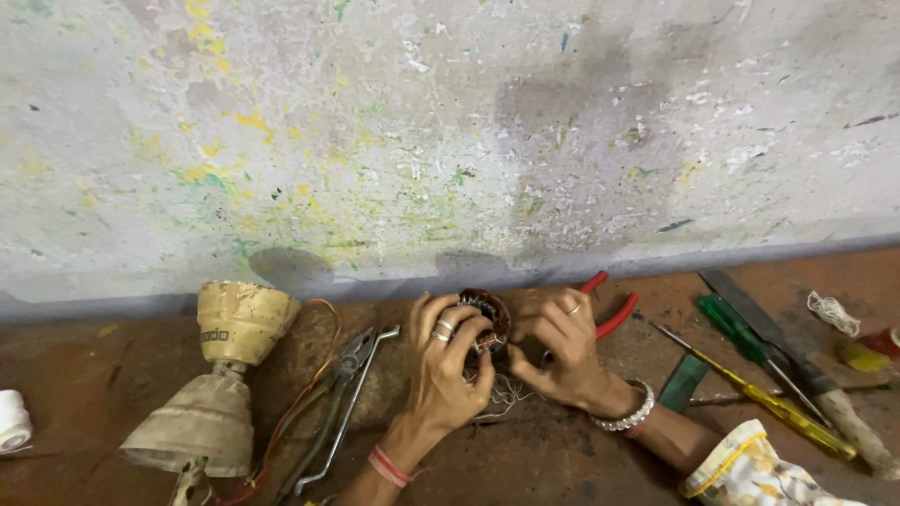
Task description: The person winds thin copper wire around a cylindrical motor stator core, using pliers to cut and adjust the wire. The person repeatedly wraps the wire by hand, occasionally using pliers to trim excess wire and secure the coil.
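**A:** What sits nearest, at the bottom edge?

**B:** The two forearms. The left forearm rises from the near middle, a red band at the wrist, and the left hand (448, 361) tips forward with its fingers curled over the near-left side of a small wound motor stator (487, 319) — it is closed on it, rings showing on two fingers. The right forearm comes in from the near right, out of a pale patterned sleeve (750, 473), with a beaded bracelet (626, 414) at the wrist.

**A:** And the right hand?

**B:** The right hand (561, 351) bends in from the right, palm down, fingers folded against the stator's right side, so both hands grip it between them. A tangle of thin wire (502, 394) hangs under it, on the rusty brown work surface (562, 459).

**A:** What lies left of the hands?

**B:** Bare metal pliers (336, 403) lie slanted just beside the left wrist. Further left a cream, dusty motor housing (220, 375) lies near thin red and orange leads. A white spool (13, 422) shows at the far left edge.

**A:** And to the right?

**B:** Red-handled pliers (609, 305) poke out from behind the right hand. Beyond them lie a yellow screwdriver (769, 403), a green one (741, 333) and a flat file (797, 365), all slanted — well apart from the stator.

**A:** Farthest back?

**B:** A paint-flecked grey wall (450, 141)
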